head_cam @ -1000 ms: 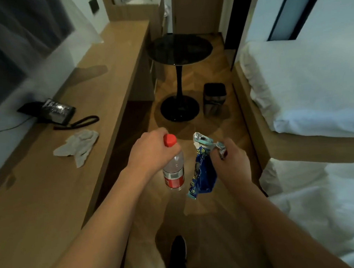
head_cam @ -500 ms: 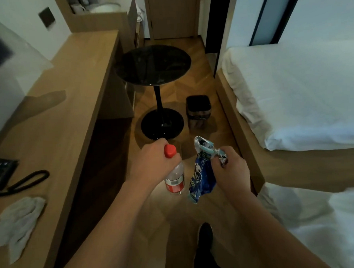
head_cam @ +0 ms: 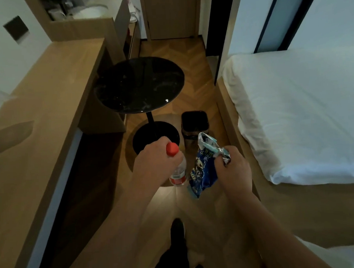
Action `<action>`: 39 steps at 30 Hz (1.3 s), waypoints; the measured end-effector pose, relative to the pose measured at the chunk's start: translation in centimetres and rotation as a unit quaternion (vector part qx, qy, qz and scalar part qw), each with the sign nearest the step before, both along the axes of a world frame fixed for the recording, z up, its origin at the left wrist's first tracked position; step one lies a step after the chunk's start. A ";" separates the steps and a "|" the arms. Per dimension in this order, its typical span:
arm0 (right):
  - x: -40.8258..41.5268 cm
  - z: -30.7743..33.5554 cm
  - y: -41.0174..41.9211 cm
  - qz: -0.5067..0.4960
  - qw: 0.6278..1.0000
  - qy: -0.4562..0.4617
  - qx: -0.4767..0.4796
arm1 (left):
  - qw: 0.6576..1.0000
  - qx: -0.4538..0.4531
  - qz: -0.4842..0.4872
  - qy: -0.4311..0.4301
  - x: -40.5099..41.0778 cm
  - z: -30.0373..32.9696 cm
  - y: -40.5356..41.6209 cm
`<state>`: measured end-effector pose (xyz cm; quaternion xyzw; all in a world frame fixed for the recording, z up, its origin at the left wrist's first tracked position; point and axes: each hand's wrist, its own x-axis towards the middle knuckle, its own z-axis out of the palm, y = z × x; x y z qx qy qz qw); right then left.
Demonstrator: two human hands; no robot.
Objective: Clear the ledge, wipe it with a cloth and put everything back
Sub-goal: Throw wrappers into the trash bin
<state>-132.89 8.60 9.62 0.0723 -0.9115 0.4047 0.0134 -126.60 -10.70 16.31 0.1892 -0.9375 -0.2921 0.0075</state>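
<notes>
Both hands loaded, carried over the floor beside the ledge [head_cam: 49,111].
Left hand [head_cam: 155,165] wrapped round neck of red-capped bottle [head_cam: 178,170]; right hand [head_cam: 233,168] pinching top of blue snack bag [head_cam: 203,173]. Versus earlier: moved forward, round black table [head_cam: 139,84] and bin [head_cam: 195,123] nearer; cloth and phone gone from view.

Dim, warm room light, brightest on the white bed [head_cam: 292,108]; wide-angle bending at edges, slight overall softness.

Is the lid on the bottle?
Yes. The red cap sits on the bottle, which hangs upright from the left hand.
</notes>
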 end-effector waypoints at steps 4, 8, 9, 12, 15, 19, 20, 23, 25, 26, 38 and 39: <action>-8.4 -1.4 -2.5 -0.006 1.000 -0.013 0.004 | 1.000 0.009 0.010 -0.006 -8.2 -1.3 -3.0; -17.3 -1.8 -4.9 -0.021 0.999 -0.025 0.011 | 1.000 -0.001 0.014 0.005 -17.6 -1.7 -5.9; -19.6 -1.6 -5.3 -0.027 0.999 -0.032 0.017 | 1.000 -0.003 0.014 0.003 -19.9 -1.5 -6.4; -26.4 -1.0 -6.0 -0.052 0.998 -0.036 0.014 | 1.000 -0.008 -0.006 0.004 -26.9 -0.9 -7.4; -32.0 -1.3 -6.1 -0.074 0.996 -0.048 -0.005 | 0.999 -0.012 -0.030 -0.002 -33.0 -1.0 -7.7; -39.3 -3.2 -5.9 -0.083 0.994 -0.065 -0.006 | 0.999 -0.031 -0.043 -0.007 -40.3 -2.5 -7.3; -41.3 -3.8 -5.9 -0.080 0.994 -0.068 -0.010 | 0.999 -0.031 -0.041 -0.011 -42.0 -3.0 -7.1; -46.6 -5.3 -6.1 -0.067 0.993 -0.094 -0.014 | 0.999 -0.031 -0.029 -0.018 -46.4 -4.5 -6.6; -50.8 -6.5 -6.2 -0.047 0.993 -0.102 -0.027 | 0.999 -0.033 -0.011 -0.030 -49.6 -5.8 -6.2; -52.6 -7.1 -6.3 -0.042 0.993 -0.105 -0.028 | 0.999 -0.034 -0.007 -0.038 -51.1 -6.4 -6.0; -68.2 -23.0 -9.8 -0.017 0.992 -0.123 0.009 | 0.995 -0.027 0.001 -0.096 -65.7 -23.8 -6.9; -68.9 -25.7 -10.3 -0.006 0.993 -0.119 0.011 | 0.995 -0.030 0.004 -0.099 -66.5 -26.6 -7.2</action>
